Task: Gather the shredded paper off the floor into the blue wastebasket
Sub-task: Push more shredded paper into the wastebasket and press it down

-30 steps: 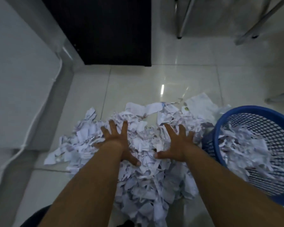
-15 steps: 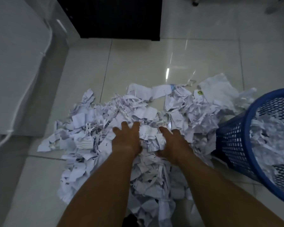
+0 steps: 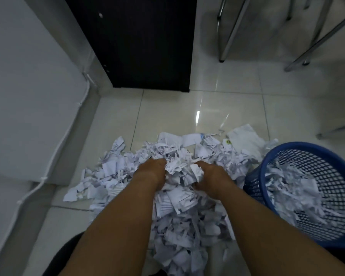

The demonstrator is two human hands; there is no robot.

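A wide heap of white shredded paper [image 3: 187, 226] covers the tiled floor in front of me. My left hand [image 3: 152, 171] and my right hand [image 3: 209, 176] are sunk into its middle, fingers curled under and hidden, squeezing a clump of shreds [image 3: 179, 169] between them. The blue mesh wastebasket [image 3: 267, 162] lies tilted at the right, touching the heap, with shredded paper piled inside it.
A dark cabinet [image 3: 139, 46] stands behind the heap. Metal chair legs [image 3: 225, 42] rise at the back right. A white wall with a white cable [image 3: 68, 134] runs along the left. Bare glossy tiles [image 3: 187, 112] lie between cabinet and heap.
Both hands went from flat and spread on the heap to drawn together with fingers curled into the paper, bunching a clump between them. The camera view tilted down, then back up.
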